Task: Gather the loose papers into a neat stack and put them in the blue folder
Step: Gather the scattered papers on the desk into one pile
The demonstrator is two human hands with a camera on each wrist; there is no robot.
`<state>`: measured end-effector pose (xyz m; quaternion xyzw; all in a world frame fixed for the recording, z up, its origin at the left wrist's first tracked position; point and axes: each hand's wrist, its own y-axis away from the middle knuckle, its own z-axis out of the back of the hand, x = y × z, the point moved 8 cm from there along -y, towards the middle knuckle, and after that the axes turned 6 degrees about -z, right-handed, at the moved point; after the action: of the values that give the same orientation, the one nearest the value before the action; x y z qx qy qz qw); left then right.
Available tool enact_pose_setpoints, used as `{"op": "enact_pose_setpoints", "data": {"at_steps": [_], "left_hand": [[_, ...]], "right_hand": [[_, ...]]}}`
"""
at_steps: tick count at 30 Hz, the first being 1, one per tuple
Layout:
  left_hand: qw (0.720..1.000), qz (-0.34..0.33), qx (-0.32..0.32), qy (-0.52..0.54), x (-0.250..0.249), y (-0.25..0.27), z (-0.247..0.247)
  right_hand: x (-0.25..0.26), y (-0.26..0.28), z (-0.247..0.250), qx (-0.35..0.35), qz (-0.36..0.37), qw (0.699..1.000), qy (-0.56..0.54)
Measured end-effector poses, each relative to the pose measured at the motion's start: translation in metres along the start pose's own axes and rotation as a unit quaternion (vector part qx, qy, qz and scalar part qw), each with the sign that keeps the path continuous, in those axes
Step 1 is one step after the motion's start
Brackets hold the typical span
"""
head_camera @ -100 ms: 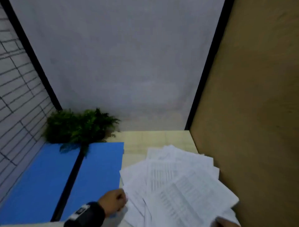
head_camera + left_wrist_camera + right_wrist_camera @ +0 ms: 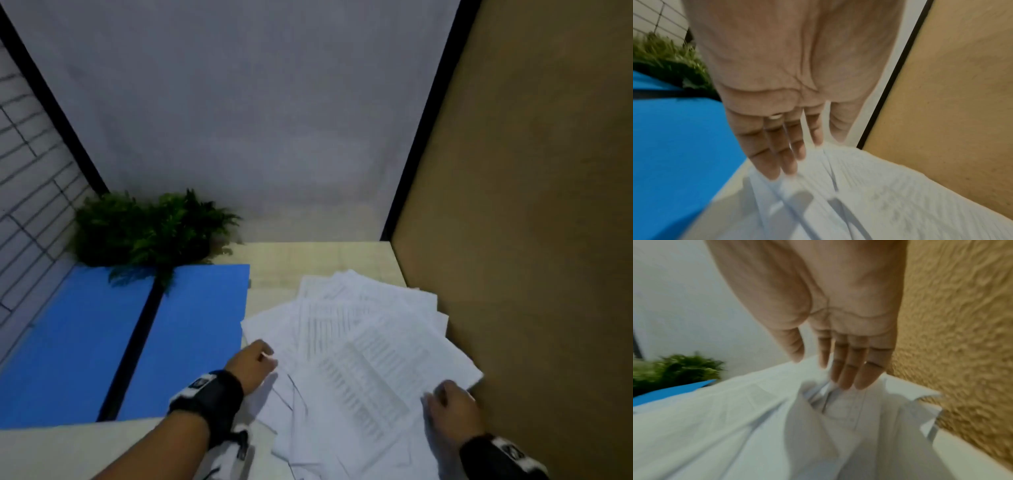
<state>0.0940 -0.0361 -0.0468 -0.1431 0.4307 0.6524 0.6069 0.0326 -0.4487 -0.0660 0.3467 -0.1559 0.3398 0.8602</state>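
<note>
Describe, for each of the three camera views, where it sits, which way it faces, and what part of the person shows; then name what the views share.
Head: worn on the head, facing forward and down at the open blue folder, loose papers, left hand, right hand.
Left wrist: looks along the palm and straight fingers toward the papers.
Right wrist: looks along the palm and fingers touching the papers, brown board beside.
Shared: papers, folder and fern appear in all three.

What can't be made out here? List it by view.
- Head view: print on the papers is too blurred to read; the bottom edge cuts off the nearest sheets.
- Left wrist view: left hand covers part of the blue folder.
- Right wrist view: motion blur smears the sheets.
</note>
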Motion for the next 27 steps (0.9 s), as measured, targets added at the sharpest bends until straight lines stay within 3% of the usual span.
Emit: {"op": "enact_pose_setpoints", "data": {"at_steps": [3, 6, 8, 12, 15, 17, 20, 24, 27], "left_hand": [[0.994, 0.063, -0.019, 0.084, 0.002, -0.014, -0.037], [0.982, 0.111, -0.015, 0.152, 0.003, -0.01, -0.076], [0.985, 0.107, -0.002, 0.136, -0.002, -0.009, -0.09], [0.986, 0.09, 0.021, 0.139, -0.008, 0.001, -0.11], [0.982, 0.089, 0.056, 0.154, -0.009, 0.018, -0.117], [0.975, 0.092, 0.046, 0.199, -0.011, 0.027, -0.119], [0.953, 0.109, -0.035, 0.28, -0.018, 0.028, -0.111], [0.968, 0.103, -0.061, 0.222, -0.018, 0.017, -0.109], [0.983, 0.11, -0.03, 0.147, -0.016, 0.013, -0.117]], "right_hand": [[-0.014, -0.006, -0.006, -0.052, -0.058, 0.989, -0.129], [-0.033, 0.0, -0.03, 0.004, -0.128, 0.964, -0.233], [-0.027, 0.001, -0.032, 0.003, -0.11, 0.966, -0.234], [-0.016, -0.001, -0.021, -0.071, -0.021, 0.966, -0.247], [-0.023, -0.006, -0.015, -0.098, -0.011, 0.961, -0.259], [-0.019, -0.001, -0.011, -0.067, -0.02, 0.958, -0.28], [-0.014, -0.009, -0.013, 0.001, -0.001, 0.969, -0.246], [-0.014, -0.017, -0.022, 0.12, -0.016, 0.963, -0.239], [-0.013, -0.019, -0.017, 0.126, -0.01, 0.96, -0.249]]}}
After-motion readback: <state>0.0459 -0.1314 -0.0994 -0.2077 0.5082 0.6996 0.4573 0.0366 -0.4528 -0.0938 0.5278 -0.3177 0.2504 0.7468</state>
